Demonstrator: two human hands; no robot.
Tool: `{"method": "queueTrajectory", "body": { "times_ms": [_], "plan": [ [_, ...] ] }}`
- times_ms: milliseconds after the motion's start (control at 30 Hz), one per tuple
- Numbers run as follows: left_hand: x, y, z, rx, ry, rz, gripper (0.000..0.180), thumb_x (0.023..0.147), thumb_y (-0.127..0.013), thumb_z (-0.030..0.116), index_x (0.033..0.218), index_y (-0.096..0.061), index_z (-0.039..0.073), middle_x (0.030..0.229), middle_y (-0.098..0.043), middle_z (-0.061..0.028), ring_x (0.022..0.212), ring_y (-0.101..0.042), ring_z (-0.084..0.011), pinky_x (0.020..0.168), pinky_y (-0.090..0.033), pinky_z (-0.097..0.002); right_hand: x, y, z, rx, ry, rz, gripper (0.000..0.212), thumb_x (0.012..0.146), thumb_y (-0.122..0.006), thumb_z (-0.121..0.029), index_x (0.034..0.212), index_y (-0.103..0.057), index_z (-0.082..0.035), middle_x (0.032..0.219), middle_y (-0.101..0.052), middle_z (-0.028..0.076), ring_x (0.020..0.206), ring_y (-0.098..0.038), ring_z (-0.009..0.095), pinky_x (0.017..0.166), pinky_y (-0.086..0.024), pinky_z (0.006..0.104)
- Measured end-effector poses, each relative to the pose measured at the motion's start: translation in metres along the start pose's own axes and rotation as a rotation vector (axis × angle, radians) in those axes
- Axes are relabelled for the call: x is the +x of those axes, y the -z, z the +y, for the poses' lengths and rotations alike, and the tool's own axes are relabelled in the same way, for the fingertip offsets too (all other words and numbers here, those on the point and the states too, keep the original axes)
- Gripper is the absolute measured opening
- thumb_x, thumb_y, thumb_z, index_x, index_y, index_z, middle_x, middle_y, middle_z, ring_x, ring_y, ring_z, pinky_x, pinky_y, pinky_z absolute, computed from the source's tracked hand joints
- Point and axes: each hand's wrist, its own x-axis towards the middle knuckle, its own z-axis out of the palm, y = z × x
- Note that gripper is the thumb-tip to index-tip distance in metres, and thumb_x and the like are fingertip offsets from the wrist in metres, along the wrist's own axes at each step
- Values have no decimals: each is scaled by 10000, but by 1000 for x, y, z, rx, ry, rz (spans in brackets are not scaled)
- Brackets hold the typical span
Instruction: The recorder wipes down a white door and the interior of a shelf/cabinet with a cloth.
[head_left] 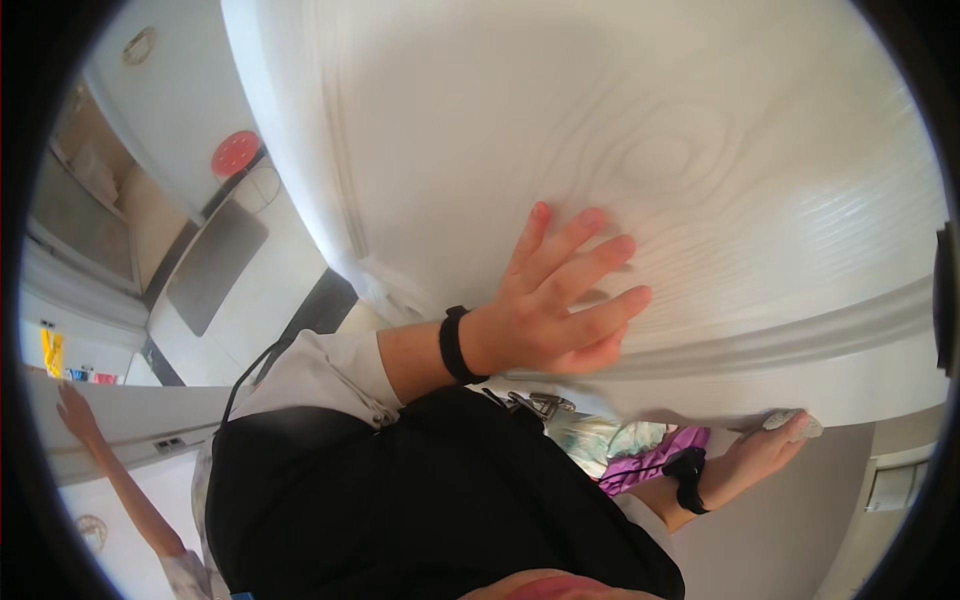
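Nearest, I am looking down past a black garment (420, 500) with pale sleeves, both arms extending beyond it. My left hand (545, 320), wearing a dark wristband (454, 345), is hovering or resting over the broad white wood-grain panel (450, 150), inward from its near edge; I am not able to tell whether the fingertips are touching. Its fingers are spreading loosely, grasping nothing. My right hand (750, 470), a black strap (690, 480) circling its wrist, is reaching to the panel's near edge, toward the right-hand end, where its fingertips are meeting a small pale speckled piece (800, 425). Whether they are gripping or merely pressing it, I cannot tell.

A metal hinge (548, 405) is showing by the near edge, and beyond that edge purple fabric (640, 470) is lying beside green-and-white fabric (603, 440).

Farther off, past the panel's left edge, a grey mat (218, 270) is lying on the floor and a red-topped stool (235, 153) is standing near its upper end. At far left, another hand (76, 412) is reaching toward a pale surface.
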Motion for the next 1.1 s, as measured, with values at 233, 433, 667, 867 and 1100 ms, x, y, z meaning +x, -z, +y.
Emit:
{"method": "queueTrajectory", "body": {
  "times_ms": [233,433,667,867,1100],
  "plan": [
    [-8,-14,-17,-30,-46,-7,388,763,-714,214,1149,-728,186,1404,-572,-170,1398,-465,-445,1223,-222,-637,4,-26,7,-161,9,299,578,1106,-414,-363,1426,-484,113,1346,-609,195,1195,-586,286,1033,-463,364],
    [-20,-18,-27,-18,-104,19,363,775,-689,206,1135,-729,197,1391,-583,-151,1384,-481,-406,1233,-237,-598,2,-40,-13,-21,340,302,514,1102,-479,-261,1448,-460,119,1419,-557,231,1238,-583,266,1038,-484,350],
    [-30,-7,-32,-4,-152,-6,349,797,-673,207,1141,-729,217,1406,-585,-109,1390,-498,-348,1241,-252,-568,-8,-49,-27,-38,278,322,481,1097,-468,-230,1439,-475,108,1413,-559,204,1229,-577,264,1026,-477,358],
    [-37,-9,-29,1,-140,1,351,800,-661,208,1143,-732,223,1393,-600,-105,1390,-499,-342,1245,-248,-559,-9,-58,-38,75,208,305,467,1094,-463,-220,1432,-481,103,1413,-557,182,1245,-564,256,1042,-460,349],
    [-37,-10,-28,42,-164,22,360,787,-657,189,1136,-736,223,1405,-595,-107,1368,-510,-350,1238,-260,-555,-4,-56,-29,102,279,294,440,1091,-481,-190,1435,-484,84,1404,-567,168,1249,-560,246,1047,-449,341]
  ]
}}
